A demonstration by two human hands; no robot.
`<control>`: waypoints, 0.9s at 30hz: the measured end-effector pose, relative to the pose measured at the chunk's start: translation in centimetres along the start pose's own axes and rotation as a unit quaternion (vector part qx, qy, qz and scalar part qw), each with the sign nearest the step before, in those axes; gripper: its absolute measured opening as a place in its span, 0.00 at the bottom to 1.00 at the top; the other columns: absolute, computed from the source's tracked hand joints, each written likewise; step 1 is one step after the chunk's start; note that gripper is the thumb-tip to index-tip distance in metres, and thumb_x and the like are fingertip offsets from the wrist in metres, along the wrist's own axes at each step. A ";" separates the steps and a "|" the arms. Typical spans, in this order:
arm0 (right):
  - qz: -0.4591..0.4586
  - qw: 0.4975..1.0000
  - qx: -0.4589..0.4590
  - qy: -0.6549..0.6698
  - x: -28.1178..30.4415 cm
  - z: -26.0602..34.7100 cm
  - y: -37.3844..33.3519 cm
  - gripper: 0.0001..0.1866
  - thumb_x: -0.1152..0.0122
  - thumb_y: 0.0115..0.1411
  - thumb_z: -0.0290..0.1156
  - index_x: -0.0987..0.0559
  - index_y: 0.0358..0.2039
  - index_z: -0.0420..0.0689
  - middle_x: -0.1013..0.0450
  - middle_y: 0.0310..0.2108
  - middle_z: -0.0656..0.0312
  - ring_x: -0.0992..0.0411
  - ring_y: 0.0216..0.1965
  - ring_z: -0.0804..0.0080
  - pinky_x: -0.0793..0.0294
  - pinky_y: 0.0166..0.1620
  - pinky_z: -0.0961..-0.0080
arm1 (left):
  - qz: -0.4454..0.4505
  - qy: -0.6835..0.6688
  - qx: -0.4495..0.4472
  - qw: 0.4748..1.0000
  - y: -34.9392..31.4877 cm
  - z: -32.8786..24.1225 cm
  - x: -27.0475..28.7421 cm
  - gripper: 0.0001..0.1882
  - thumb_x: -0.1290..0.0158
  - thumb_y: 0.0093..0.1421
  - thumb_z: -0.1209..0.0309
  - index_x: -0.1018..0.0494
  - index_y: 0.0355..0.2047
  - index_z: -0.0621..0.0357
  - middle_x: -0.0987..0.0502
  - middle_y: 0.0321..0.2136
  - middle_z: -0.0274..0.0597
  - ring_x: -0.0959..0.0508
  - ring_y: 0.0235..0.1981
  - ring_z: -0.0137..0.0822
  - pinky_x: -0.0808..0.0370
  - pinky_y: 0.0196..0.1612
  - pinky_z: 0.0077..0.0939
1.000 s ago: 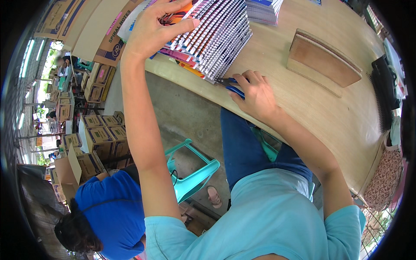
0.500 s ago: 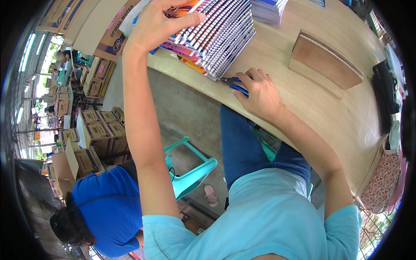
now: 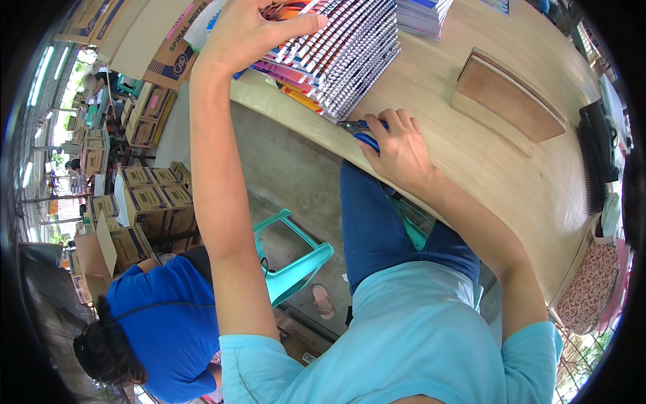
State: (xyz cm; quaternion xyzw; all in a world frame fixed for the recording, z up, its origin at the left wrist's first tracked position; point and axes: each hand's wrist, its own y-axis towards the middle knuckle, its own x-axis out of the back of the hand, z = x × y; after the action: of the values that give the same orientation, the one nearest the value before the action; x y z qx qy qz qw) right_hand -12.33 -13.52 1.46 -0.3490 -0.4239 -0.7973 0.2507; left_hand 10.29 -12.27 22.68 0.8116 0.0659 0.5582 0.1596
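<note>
A thick stack of spiral notebooks (image 3: 356,57) lies at the table's near edge, its wire-bound spines facing me. My left hand (image 3: 252,34) grips the stack's upper left part, thumb laid over the spines; the other fingertips are cut off at the top of the view. In my right hand (image 3: 400,148) is a pair of blue-handled pliers (image 3: 368,140), fingers and thumb around the handles. The metal jaws reach the lower corner of the stack, beside the lowest spines. Whether they close on a wire is too small to tell.
Another notebook pile (image 3: 422,17) sits farther back on the wooden table (image 3: 498,175). A brown wooden block (image 3: 508,97) stands to the right, with black binding combs (image 3: 592,155) beyond. Below left are a turquoise stool (image 3: 296,269), stacked cartons (image 3: 151,195) and a co-worker in blue (image 3: 165,316).
My right hand and the pliers have shifted slightly left, and more of the jaws shows. My left hand keeps its hold on the stack. The co-worker's hand now shows near a carton.
</note>
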 end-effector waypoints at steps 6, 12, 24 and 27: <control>0.342 0.922 -0.163 0.078 3.2 -0.1 6.4 0.14 0.36 0.54 0.39 0.19 0.28 0.39 0.24 0.30 0.50 0.24 0.34 0.59 0.25 0.38 0.63 | -0.005 -0.004 -0.018 1.000 -0.1 0.4 0.2 0.34 0.36 0.51 0.57 0.28 0.59 0.47 0.37 0.63 0.60 0.42 0.67 0.53 0.49 0.68 0.40; 0.161 0.984 -0.058 0.042 3.0 -0.5 3.4 0.16 0.34 0.53 0.39 0.18 0.34 0.40 0.25 0.32 0.51 0.26 0.37 0.59 0.26 0.40 0.62 | 0.006 0.001 -0.015 1.000 -0.1 0.2 0.3 0.34 0.36 0.51 0.58 0.29 0.60 0.45 0.37 0.64 0.58 0.43 0.68 0.52 0.50 0.69 0.40; 0.061 0.997 0.025 -0.028 1.2 -0.9 1.2 0.16 0.34 0.53 0.38 0.20 0.35 0.38 0.27 0.32 0.52 0.27 0.37 0.58 0.26 0.40 0.61 | 0.008 -0.006 -0.015 1.000 0.0 -0.1 0.3 0.35 0.36 0.51 0.58 0.29 0.60 0.44 0.38 0.64 0.59 0.44 0.68 0.54 0.50 0.69 0.42; 0.272 0.960 -0.068 0.016 2.7 -1.2 4.9 0.16 0.36 0.54 0.39 0.20 0.30 0.36 0.25 0.29 0.48 0.24 0.33 0.59 0.23 0.36 0.63 | 0.010 -0.002 -0.013 1.000 0.0 -0.1 0.3 0.35 0.36 0.51 0.57 0.30 0.60 0.44 0.38 0.64 0.59 0.44 0.68 0.54 0.51 0.69 0.42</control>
State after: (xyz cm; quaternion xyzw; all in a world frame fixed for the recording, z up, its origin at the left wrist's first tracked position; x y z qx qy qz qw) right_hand -11.05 -17.39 5.52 -0.4546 -0.2532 -0.7315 0.4407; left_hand 10.28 -12.17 22.95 0.8110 0.0506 0.5591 0.1647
